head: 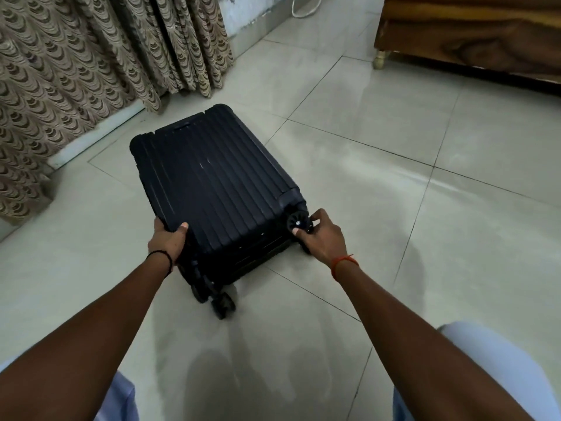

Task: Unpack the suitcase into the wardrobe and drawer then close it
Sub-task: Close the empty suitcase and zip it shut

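While the suitcase [212, 183] lies shut, left hand [167, 241] grips its corner — right hand [321, 235] pinches a wheel [299, 223].

A dark ribbed suitcase [209, 189] lies shut on the tiled floor [394, 208]. The left hand [168, 241] holds its near corner. The right hand [321, 235] grips a wheel [297, 222].

Pale tiled floor, patterned curtain and wooden furniture

A glossy pale grey tiled floor [394, 183] fills the view; a beige curtain with a brown scalloped pattern [76, 71] hangs at the left, a brown wooden furniture piece on a short turned leg [473, 38] stands at the upper right, and a white cable [299, 10] loops near the far wall.
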